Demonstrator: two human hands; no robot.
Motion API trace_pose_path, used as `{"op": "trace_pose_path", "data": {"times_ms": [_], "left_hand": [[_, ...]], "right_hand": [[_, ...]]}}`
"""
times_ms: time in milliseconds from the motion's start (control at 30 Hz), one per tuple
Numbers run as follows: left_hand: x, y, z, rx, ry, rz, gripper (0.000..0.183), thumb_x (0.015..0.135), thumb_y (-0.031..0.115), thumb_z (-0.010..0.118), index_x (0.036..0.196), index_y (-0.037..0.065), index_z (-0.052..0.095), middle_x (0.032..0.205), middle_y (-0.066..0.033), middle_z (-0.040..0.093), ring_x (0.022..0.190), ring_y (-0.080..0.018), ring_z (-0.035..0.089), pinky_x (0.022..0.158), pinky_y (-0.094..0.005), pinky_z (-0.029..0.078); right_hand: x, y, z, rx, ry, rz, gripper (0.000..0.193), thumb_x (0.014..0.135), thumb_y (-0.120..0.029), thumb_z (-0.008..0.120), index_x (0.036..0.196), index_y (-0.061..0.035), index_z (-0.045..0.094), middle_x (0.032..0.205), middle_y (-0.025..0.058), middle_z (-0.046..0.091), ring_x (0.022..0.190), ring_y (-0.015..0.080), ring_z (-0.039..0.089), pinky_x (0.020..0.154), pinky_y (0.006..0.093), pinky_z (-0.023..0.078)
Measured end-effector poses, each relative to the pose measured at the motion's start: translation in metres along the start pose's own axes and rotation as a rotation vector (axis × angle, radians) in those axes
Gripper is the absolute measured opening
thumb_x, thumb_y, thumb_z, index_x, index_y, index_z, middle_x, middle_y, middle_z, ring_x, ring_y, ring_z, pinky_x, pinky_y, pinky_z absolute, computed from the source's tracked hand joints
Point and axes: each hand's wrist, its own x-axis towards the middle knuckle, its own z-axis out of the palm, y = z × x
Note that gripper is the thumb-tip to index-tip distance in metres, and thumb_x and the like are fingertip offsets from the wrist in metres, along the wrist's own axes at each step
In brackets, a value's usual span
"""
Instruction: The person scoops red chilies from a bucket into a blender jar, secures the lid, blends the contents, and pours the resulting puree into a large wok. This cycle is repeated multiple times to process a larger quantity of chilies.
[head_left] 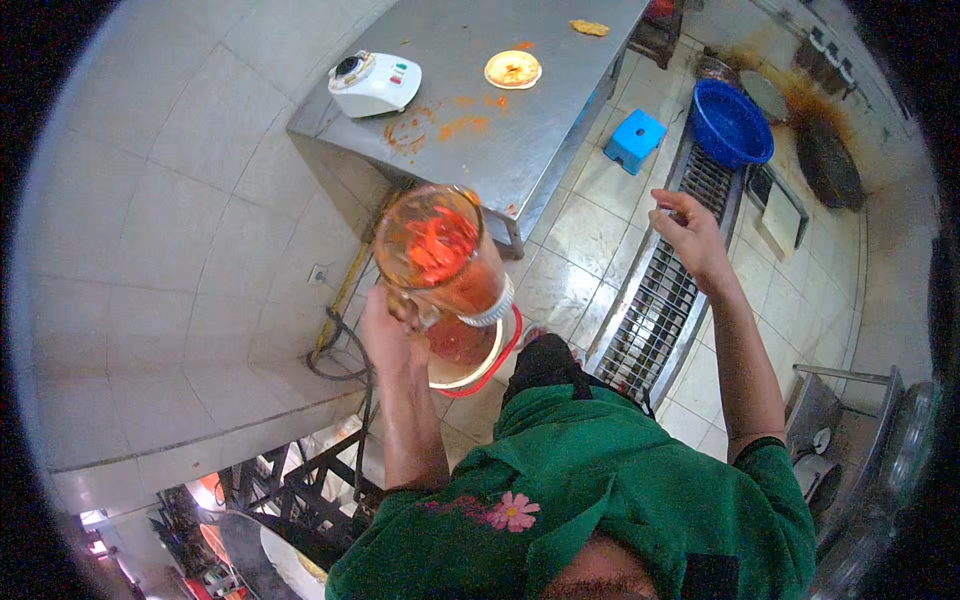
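My left hand is closed round the handle of a clear blender jar. Red pieces that look like peppers show through its wide mouth, and a pale ribbed collar rings its lower end. Directly below hangs nothing but a bucket with a red rim, partly hidden by the jar, with reddish stuff inside. Out to the right, above the floor drain, my right hand is raised with its fingers curled together; whether something small sits in them is hidden. A white blender base stands on the steel table.
The steel table has orange smears and a round plate or lid with orange residue. Beyond its right edge are a blue stool, a blue tub and a grated drain. A dark hose runs along the left wall.
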Motion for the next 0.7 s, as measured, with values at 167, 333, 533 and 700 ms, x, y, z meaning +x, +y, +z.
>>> {"op": "trace_pose_path", "data": {"times_ms": [167, 333, 533, 700], "left_hand": [[0.049, 0.017, 0.063, -0.02, -0.071, 0.113, 0.024, 0.1, 0.02, 0.051, 0.076, 0.014, 0.053, 0.065, 0.0055, 0.043, 0.056, -0.0069, 0.038, 0.051, -0.0266, 0.031], [0.104, -0.001, 0.131, -0.037, 0.085, 0.168, 0.021, 0.098, 0.018, 0.053, 0.077, 0.014, 0.054, 0.066, 0.0068, 0.041, 0.056, -0.0058, 0.038, 0.049, -0.0267, 0.032], [0.134, -0.022, 0.173, -0.065, 0.157, 0.219, 0.019, 0.099, 0.019, 0.051, 0.082, 0.012, 0.055, 0.072, 0.0038, 0.047, 0.059, -0.008, 0.041, 0.052, -0.026, 0.034], [0.141, -0.029, 0.188, -0.027, 0.187, 0.228, 0.02, 0.1, 0.023, 0.051, 0.084, 0.011, 0.056, 0.073, 0.0043, 0.046, 0.06, -0.0069, 0.039, 0.054, -0.0247, 0.032]], "right_hand": [[0.053, 0.044, 0.0, 0.008, -0.04, -0.022, 0.048, 0.088, -0.029, 0.071, 0.128, -0.0022, 0.065, 0.124, 0.0177, 0.066, 0.103, 0.0253, 0.066, 0.092, 0.0358, 0.051], [0.178, 0.05, -0.004, -0.206, 0.031, -0.132, 0.047, 0.086, -0.027, 0.071, 0.125, -0.0024, 0.065, 0.119, 0.0223, 0.069, 0.106, 0.0332, 0.068, 0.092, 0.0407, 0.053], [0.355, 0.042, -0.016, -0.421, 0.118, -0.132, 0.039, 0.084, -0.022, 0.07, 0.119, -0.0043, 0.068, 0.114, 0.0226, 0.069, 0.108, 0.0382, 0.066, 0.094, 0.0447, 0.053], [0.424, 0.051, -0.014, -0.48, 0.158, -0.122, 0.035, 0.085, -0.019, 0.068, 0.118, -0.0079, 0.069, 0.114, 0.0218, 0.068, 0.108, 0.0396, 0.065, 0.094, 0.0477, 0.052]]}}
